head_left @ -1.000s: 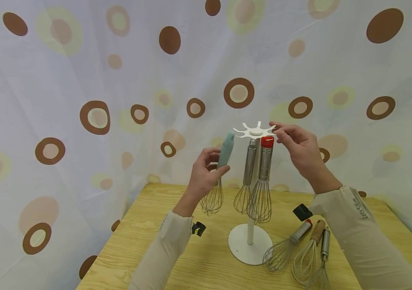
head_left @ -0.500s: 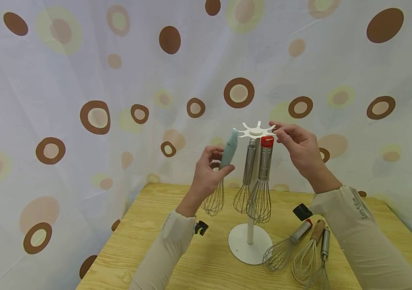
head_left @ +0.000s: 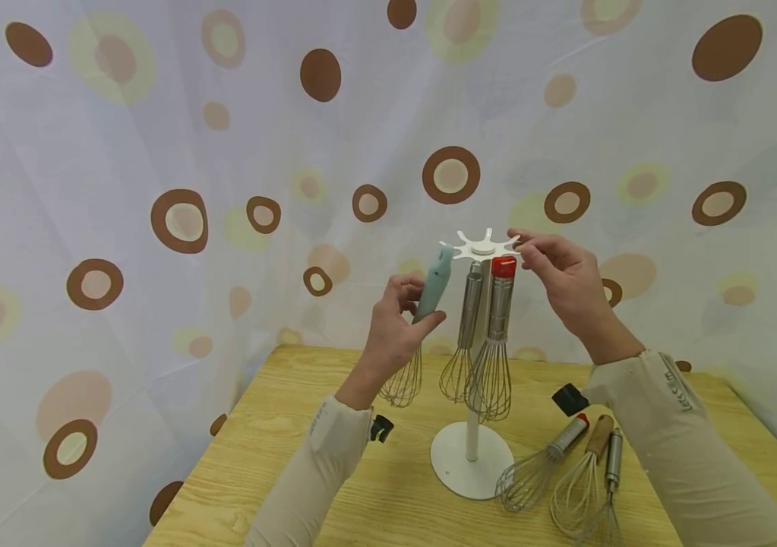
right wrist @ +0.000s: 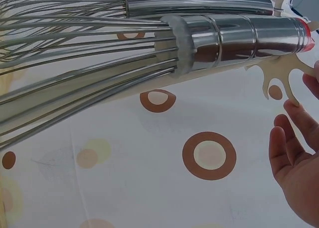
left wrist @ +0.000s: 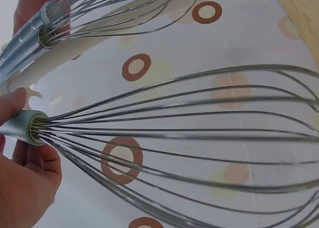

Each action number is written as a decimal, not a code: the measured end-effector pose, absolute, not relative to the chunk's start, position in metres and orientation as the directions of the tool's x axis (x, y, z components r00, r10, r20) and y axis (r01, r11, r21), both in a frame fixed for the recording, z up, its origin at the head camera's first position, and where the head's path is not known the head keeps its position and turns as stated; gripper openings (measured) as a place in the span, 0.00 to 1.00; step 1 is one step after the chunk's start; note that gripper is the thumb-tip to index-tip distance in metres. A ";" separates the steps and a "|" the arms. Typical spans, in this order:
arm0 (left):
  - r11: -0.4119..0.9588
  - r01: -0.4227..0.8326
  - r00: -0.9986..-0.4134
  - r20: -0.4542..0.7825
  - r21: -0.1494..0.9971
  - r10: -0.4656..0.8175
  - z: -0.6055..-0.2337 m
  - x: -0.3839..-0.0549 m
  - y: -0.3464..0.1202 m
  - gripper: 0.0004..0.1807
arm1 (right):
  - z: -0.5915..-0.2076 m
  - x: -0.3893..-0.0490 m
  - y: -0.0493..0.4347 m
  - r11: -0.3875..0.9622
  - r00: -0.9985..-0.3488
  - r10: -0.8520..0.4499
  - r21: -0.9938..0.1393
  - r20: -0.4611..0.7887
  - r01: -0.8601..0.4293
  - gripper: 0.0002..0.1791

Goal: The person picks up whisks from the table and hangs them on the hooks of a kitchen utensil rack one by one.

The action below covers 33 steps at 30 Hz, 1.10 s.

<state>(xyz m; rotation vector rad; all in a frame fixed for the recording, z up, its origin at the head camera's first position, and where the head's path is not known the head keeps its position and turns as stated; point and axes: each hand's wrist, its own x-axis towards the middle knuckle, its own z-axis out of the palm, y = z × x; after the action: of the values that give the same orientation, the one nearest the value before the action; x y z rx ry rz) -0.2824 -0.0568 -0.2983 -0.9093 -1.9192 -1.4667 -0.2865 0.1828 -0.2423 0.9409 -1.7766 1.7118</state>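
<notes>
My left hand point(head_left: 390, 333) holds a whisk by its light teal handle point(head_left: 435, 282), thumb on one side and fingers on the other. The handle's top is at a left hook of a white hanging rack point(head_left: 483, 248); whether it is hooked on, I cannot tell. Below the hand hang this whisk's wires point(left wrist: 189, 133). My right hand point(head_left: 566, 285) pinches a right-hand hook of the rack between thumb and forefinger, its other fingers loosely bent. On the rack hang a steel-handled whisk point(head_left: 471, 308) and a red-tipped whisk point(head_left: 500, 315).
Three whisks lie on the wooden table at the right: one red-tipped point(head_left: 569, 434), one wooden-handled point(head_left: 598, 437) and one steel-handled point(head_left: 613, 460). The rack's round white base point(head_left: 453, 465) stands left of them. A dotted curtain point(head_left: 333, 152) hangs behind.
My left hand has moved slightly right and brought the teal whisk's top up to the rack's left hook. The right hand has stayed at its hook.
</notes>
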 end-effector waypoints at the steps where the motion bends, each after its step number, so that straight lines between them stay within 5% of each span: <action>1: 0.188 0.790 -0.611 0.770 0.583 0.184 -0.299 -0.283 -0.057 0.26 | -0.242 -0.286 0.183 -0.024 -0.640 -0.140 -0.648 0.756 -0.761 0.11; 23: 0.174 0.799 -0.601 0.757 0.576 0.255 -0.307 -0.284 -0.053 0.24 | -0.241 -0.288 0.183 0.017 -0.650 -0.174 -0.658 0.740 -0.753 0.08; 33: 0.120 0.801 -0.593 0.748 0.587 0.297 -0.288 -0.255 -0.053 0.21 | -0.242 -0.288 0.183 -0.029 -0.643 -0.161 -0.655 0.749 -0.755 0.09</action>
<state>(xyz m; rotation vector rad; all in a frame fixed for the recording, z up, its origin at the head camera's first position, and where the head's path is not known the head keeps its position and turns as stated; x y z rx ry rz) -0.2555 -0.0529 -0.2876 -1.0595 -1.9529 -1.4813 -0.2879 0.1827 -0.2418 0.9585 -1.7957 1.7161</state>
